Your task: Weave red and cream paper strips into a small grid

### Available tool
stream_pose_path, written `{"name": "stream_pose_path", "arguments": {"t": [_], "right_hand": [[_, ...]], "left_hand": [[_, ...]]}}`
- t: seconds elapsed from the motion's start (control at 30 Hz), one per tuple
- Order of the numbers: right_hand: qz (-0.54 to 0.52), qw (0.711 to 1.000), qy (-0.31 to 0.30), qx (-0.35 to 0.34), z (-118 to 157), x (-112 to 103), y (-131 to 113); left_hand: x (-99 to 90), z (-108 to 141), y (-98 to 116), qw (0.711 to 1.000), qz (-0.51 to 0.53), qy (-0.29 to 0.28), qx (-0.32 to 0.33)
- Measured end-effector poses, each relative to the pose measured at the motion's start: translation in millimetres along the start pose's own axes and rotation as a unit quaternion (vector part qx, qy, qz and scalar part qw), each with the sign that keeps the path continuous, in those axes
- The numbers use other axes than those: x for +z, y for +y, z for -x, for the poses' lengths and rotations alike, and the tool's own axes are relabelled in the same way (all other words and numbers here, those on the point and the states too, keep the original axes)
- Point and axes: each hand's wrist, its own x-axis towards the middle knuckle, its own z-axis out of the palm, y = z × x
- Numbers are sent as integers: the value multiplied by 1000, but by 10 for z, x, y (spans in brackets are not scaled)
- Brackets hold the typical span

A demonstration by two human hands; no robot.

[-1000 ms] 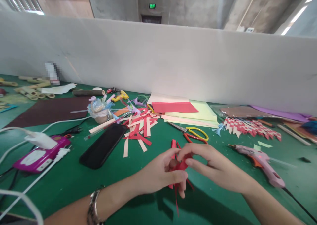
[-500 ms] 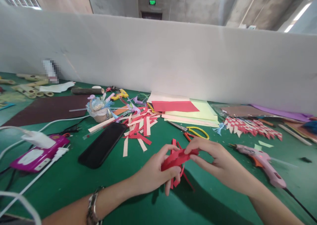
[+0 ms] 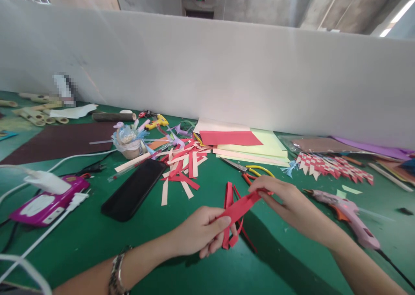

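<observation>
A folded red paper strip stretches slantwise between my two hands. The lower left end is pinched between the thumb and fingers of my left hand. At the upper right end, the fingertips of my right hand are closed on the same strip. Beneath it, other red strips lie on the green table, partly hidden by my left hand. Scissors with yellow handles and an orange-red handled tool lie just beyond my right hand.
A black phone and a pile of red and pale strips lie left of centre. Coloured sheets rest near the white partition. At right are a pink glue gun and woven red-white paper; a purple power strip is left.
The red strip is now stretched out straighter between my hands. My left hand has shifted slightly left and down, my right hand slightly right.
</observation>
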Motion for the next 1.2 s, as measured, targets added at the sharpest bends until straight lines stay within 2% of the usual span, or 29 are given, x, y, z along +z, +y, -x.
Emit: {"name": "stream_pose_path", "arguments": {"t": [0.13, 0.2, 0.23, 0.27, 0.33, 0.37, 0.43, 0.5, 0.63, 0.77, 1.03, 1.13, 1.2], "right_hand": [[27, 999, -23, 26, 5, -1, 186], [40, 998, -35, 38, -4, 18, 297], [47, 997, -38, 43, -14, 34, 352], [53, 997, -40, 46, -27, 54, 404], [62, 996, -50, 44, -65, 105, 496], [68, 995, -56, 41, -89, 134, 533], [86, 994, -65, 28, -144, 194, 589], [117, 991, -68, 17, -199, 245, 625], [154, 986, -61, 12, -291, 304, 662], [152, 987, -58, 5, -377, 322, 669], [139, 986, -92, 12, -517, 260, 601], [111, 989, -82, 51, -474, 140, 637], [95, 988, -81, 87, -413, 48, 655]], "left_hand": [[-66, 34, -6, 997, -65, -26, -18], [-118, 37, 1, 981, -193, -26, 17], [-151, 32, 3, 956, -287, -12, 51], [-188, 23, 1, 918, -387, 9, 89], [-272, -1, -24, 820, -551, 61, 139], [-315, -10, -51, 780, -603, 86, 144], [-398, -8, -136, 729, -659, 140, 123], [-468, 33, -250, 701, -683, 189, 86], [-556, 210, -460, 697, -683, 216, 25], [-576, 393, -549, 690, -691, 215, 22], [-464, 603, -689, 624, -728, 278, 59], [-424, 667, -738, 594, -739, 311, 72], [-412, 704, -765, 586, -741, 319, 79]]}}
